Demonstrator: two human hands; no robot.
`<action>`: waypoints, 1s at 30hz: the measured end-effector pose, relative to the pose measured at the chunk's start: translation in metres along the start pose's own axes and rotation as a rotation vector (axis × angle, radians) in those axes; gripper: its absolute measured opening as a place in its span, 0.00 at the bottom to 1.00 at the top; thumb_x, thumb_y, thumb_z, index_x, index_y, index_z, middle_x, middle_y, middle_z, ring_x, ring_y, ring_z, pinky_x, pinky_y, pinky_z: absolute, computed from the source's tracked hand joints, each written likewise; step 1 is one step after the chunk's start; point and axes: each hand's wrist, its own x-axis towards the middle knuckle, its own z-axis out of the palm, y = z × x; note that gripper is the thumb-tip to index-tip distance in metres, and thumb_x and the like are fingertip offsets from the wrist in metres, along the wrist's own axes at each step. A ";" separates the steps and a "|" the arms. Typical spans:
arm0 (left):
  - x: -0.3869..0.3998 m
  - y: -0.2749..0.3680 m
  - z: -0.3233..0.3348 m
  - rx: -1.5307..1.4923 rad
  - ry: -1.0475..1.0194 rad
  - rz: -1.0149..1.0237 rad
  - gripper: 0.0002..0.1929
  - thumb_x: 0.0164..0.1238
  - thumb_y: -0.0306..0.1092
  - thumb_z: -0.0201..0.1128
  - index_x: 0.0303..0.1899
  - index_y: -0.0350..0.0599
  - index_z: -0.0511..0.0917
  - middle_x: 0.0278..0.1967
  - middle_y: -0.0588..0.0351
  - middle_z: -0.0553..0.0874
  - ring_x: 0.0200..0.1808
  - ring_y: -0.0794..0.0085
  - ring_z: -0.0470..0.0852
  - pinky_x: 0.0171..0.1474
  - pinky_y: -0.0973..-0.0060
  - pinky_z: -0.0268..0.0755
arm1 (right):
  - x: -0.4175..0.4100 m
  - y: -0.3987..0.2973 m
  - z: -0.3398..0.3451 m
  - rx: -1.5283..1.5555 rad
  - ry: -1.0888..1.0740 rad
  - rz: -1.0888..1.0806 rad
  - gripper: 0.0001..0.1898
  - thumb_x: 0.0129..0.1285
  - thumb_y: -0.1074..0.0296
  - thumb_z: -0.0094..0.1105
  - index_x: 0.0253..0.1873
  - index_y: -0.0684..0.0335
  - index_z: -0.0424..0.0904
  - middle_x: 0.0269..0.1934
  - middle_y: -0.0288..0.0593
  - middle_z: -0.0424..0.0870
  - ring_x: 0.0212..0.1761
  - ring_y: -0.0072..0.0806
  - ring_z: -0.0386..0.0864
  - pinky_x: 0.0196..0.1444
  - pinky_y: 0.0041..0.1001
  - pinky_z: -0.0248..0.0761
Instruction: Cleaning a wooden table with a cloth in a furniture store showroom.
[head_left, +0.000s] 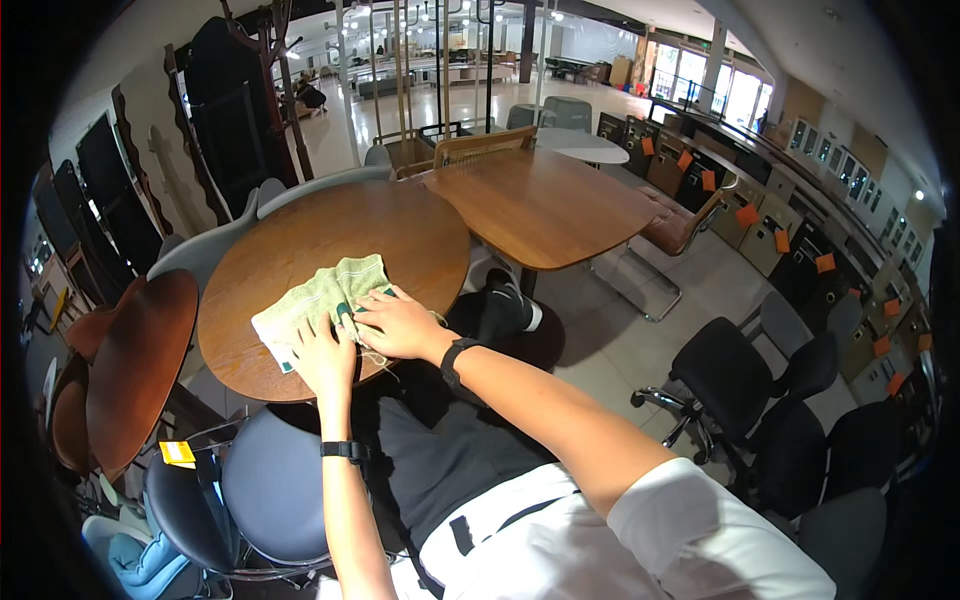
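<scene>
A pale green towel-like cloth (322, 291) with dark green patches and loose threads lies partly bunched on a round wooden table (409, 232), close to its near edge. My left hand (328, 361) rests on the near side of this cloth, thumb and fingers gathering it. Just to the right, my right hand (405, 326) bears down on a folded part, fingers over the fabric. The two hands are close together, with the bunched fold between them. Their palms and the cloth beneath are hidden.
A second wooden table (547, 202) adjoins at the back right, with a brown cantilever chair (667, 221) beside it. Dark round-seated chairs (274, 480) stand at lower left, near a tilted reddish tabletop (139, 375). Black office chairs (720, 367) are at right. A person (310, 94) crouches far off.
</scene>
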 end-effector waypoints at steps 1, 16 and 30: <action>0.000 -0.001 0.001 0.003 0.000 -0.001 0.24 0.75 0.49 0.62 0.66 0.52 0.86 0.72 0.42 0.80 0.74 0.46 0.75 0.74 0.42 0.64 | 0.000 -0.001 0.001 0.002 0.000 -0.001 0.25 0.74 0.49 0.60 0.68 0.55 0.86 0.76 0.47 0.79 0.81 0.49 0.71 0.85 0.58 0.55; 0.000 0.001 0.004 0.038 0.063 -0.046 0.25 0.72 0.48 0.62 0.65 0.48 0.86 0.72 0.42 0.80 0.75 0.42 0.74 0.78 0.40 0.59 | 0.001 -0.005 0.004 -0.077 0.071 0.196 0.23 0.76 0.58 0.51 0.69 0.58 0.84 0.75 0.51 0.79 0.81 0.51 0.70 0.84 0.57 0.56; 0.013 0.015 -0.024 0.051 -0.087 -0.175 0.27 0.68 0.43 0.61 0.66 0.42 0.85 0.65 0.39 0.87 0.70 0.45 0.82 0.72 0.46 0.69 | 0.010 0.010 0.007 -0.036 0.225 -0.023 0.17 0.69 0.68 0.58 0.58 0.61 0.90 0.58 0.51 0.89 0.61 0.53 0.84 0.65 0.48 0.74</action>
